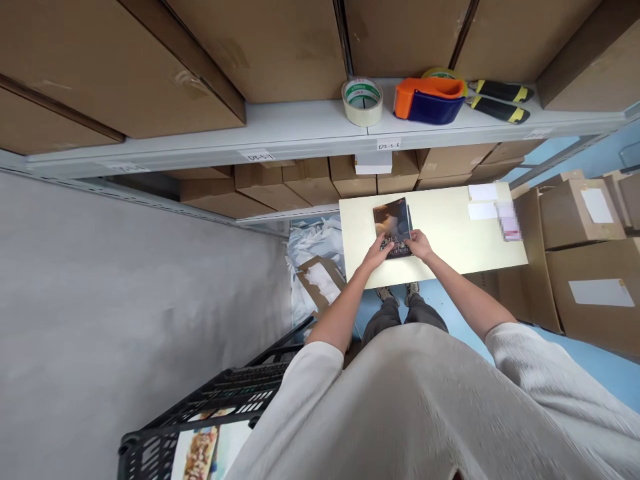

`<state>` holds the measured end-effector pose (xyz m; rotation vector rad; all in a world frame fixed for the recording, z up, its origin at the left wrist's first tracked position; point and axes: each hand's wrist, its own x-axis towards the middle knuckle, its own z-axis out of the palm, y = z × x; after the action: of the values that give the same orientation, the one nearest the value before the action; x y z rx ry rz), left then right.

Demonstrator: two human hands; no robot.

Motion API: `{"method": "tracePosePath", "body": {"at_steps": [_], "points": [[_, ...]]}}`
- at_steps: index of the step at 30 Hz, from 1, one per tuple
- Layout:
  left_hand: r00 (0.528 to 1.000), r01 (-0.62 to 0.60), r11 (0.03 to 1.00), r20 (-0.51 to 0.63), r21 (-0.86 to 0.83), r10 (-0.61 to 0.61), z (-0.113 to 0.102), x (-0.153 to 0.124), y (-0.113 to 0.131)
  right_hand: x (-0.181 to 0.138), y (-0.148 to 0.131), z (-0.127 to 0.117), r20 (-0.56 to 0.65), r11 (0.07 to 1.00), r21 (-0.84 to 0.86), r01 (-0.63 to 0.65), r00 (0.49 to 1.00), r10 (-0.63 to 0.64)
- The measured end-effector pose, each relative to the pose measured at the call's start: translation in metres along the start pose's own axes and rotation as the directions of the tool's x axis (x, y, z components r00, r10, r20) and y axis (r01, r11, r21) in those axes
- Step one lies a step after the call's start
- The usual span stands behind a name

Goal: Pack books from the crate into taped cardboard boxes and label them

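A dark-covered book (391, 220) with pale lettering near its lower edge lies over the left part of a cream table (440, 227). My left hand (377, 252) grips its lower left corner, thumb resting on the cover. At the lower right edge my right hand (419, 245) holds the book too, with its fingers along the side. A thin dark edge shows at the book's right side; whether that is a second book I cannot tell. The undersides of both hands are hidden.
White paper slips (483, 211) lie at the table's right end. Above, a grey shelf (300, 120) holds a tape roll (362, 102), an orange-and-blue tape dispenser (429, 101) and black-and-yellow handles (503, 100). Cardboard boxes (587, 213) stand right; a black crate (200, 407) sits lower left.
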<state>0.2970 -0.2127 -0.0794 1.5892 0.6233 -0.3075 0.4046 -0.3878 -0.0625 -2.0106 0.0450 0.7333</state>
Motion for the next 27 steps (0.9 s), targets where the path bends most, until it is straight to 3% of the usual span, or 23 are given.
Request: {"method": "tracePosePath", "body": {"at_steps": [4,7,11,14,17,21,24,27], "points": [[0.999,-0.032,0.976,-0.005,-0.214,0.032,-0.003,0.006,0.029,-0.01,-0.018,0.002,-0.024,0.971,-0.131,0.201,0.978,-0.205],[0.997,-0.044,0.967,-0.079,-0.25,0.025,-0.007,0.004,0.043,-0.025,-0.033,0.01,0.117,0.913,-0.183,0.366,0.93,-0.349],[0.968,-0.084,0.985,-0.246,-0.15,0.045,-0.023,-0.002,0.042,-0.047,-0.052,0.014,0.315,0.721,-0.257,0.643,0.762,-0.566],[0.93,-0.094,0.992,-0.363,-0.084,0.057,-0.042,-0.004,0.031,-0.052,-0.061,0.008,0.239,0.596,-0.327,0.733,0.674,-0.699],[0.881,-0.056,0.996,-0.472,-0.067,0.017,-0.058,-0.003,0.022,-0.041,-0.056,0.003,0.146,0.648,-0.336,0.684,0.717,-0.681],[0.871,-0.015,0.995,-0.49,-0.1,-0.036,-0.062,0.001,0.014,-0.019,-0.027,0.009,0.232,0.791,-0.384,0.476,0.879,-0.417],[0.912,0.046,0.985,-0.394,-0.169,-0.11,-0.054,0.006,0.009,-0.011,-0.001,0.016,0.259,0.814,-0.477,0.332,0.938,-0.231],[0.97,0.074,0.969,-0.209,-0.236,-0.125,-0.045,0.011,0.004,-0.007,0.016,0.018,0.226,0.807,-0.531,0.259,0.961,-0.16]]}}
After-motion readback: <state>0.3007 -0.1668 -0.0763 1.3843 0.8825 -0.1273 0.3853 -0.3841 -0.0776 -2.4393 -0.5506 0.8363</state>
